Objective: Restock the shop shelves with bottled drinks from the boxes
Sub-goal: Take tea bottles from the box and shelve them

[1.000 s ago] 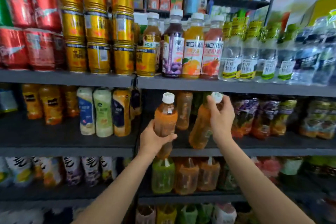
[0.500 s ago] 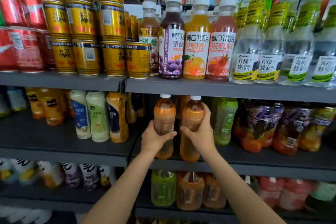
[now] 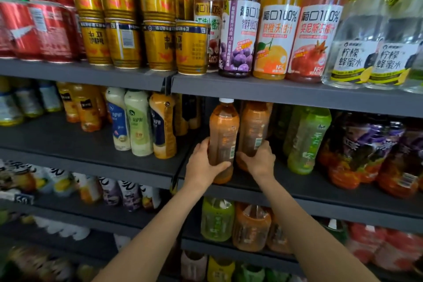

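- The right hand (image 3: 259,162), tilting its orange bottle (image 3: 254,130) 1 second ago, now grips it upright, deep on the middle shelf (image 3: 320,186).
- The left hand (image 3: 201,166) wraps the second bottle (image 3: 223,139) at the shelf's edge; both look nearly placed.

Two upright orange bottles (image 3: 223,137) side by side on the middle shelf (image 3: 320,192).
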A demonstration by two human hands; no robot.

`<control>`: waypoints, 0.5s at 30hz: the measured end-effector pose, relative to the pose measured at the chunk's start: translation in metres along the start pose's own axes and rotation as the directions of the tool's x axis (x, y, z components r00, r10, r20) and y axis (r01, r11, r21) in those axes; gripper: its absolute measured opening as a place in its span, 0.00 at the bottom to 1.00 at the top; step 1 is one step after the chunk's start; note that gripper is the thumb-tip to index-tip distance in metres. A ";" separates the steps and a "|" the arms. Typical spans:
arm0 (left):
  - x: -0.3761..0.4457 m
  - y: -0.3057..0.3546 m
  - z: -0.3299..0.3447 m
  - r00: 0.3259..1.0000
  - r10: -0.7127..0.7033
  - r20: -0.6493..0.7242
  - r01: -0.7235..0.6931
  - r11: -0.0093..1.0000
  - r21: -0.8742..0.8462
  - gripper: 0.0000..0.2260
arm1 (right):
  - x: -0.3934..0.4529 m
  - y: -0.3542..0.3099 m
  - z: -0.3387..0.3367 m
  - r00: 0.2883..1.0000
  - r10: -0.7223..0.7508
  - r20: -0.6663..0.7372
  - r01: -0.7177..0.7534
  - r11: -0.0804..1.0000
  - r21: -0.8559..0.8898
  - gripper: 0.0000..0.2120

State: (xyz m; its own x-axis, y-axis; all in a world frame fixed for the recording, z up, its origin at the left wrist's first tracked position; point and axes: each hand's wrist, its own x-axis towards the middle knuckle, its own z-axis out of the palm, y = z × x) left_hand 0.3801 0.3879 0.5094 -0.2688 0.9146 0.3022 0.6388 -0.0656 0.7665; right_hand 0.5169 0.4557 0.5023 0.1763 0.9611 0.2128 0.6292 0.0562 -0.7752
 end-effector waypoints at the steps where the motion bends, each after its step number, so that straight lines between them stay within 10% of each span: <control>1: 0.000 0.000 0.000 1.000 -0.008 -0.007 0.008 1.000 -0.002 0.37 | 0.001 -0.001 0.004 1.000 -0.007 -0.012 0.007 1.000 0.003 0.31; 15: 0.006 0.004 -0.002 1.000 -0.014 -0.001 0.014 1.000 -0.023 0.34 | 0.004 0.019 -0.001 0.983 -0.077 0.168 0.073 0.997 0.033 0.27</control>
State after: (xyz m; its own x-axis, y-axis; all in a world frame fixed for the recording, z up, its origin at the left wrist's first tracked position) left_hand 0.3795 0.3922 0.5160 -0.2780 0.9151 0.2919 0.6180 -0.0623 0.7837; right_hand 0.5308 0.4602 0.4892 -0.0024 0.9856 0.1690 0.6150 0.1347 -0.7769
